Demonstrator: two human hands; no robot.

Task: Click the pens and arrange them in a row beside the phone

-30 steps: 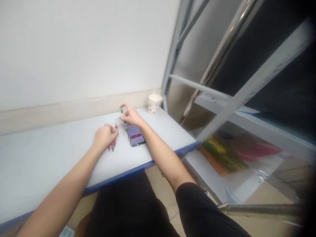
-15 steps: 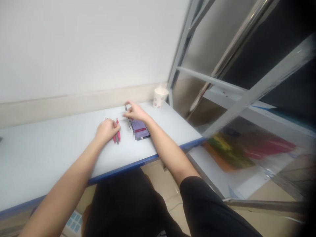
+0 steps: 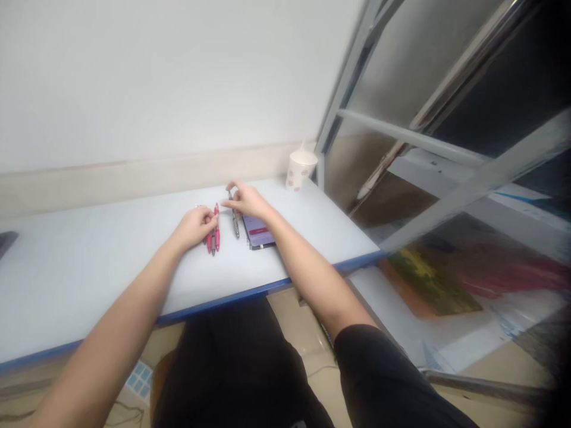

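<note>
Several pens lie side by side on the white table: a red pen (image 3: pixel 217 233) on the right, a grey one (image 3: pixel 213 244) and another red one beside it. My left hand (image 3: pixel 195 226) rests over their upper part, fingers curled against them. To the right, my right hand (image 3: pixel 244 200) has thumb and fingers round the upper part of a dark grey pen (image 3: pixel 235 224), which stretches toward me. Just right of that pen, a phone (image 3: pixel 259 233) with a lit purple screen lies partly under my right wrist.
A white paper cup (image 3: pixel 300 170) with a spotted pattern stands at the table's back right corner, beside a metal shelf frame (image 3: pixel 419 142). A dark object (image 3: pixel 6 241) lies at the table's left edge. The wall runs behind.
The dark grey pen now lies further from the phone, with a gap between them. The view has shifted, so the cup and shelf appear further right. Both hands stay near the same spots.
</note>
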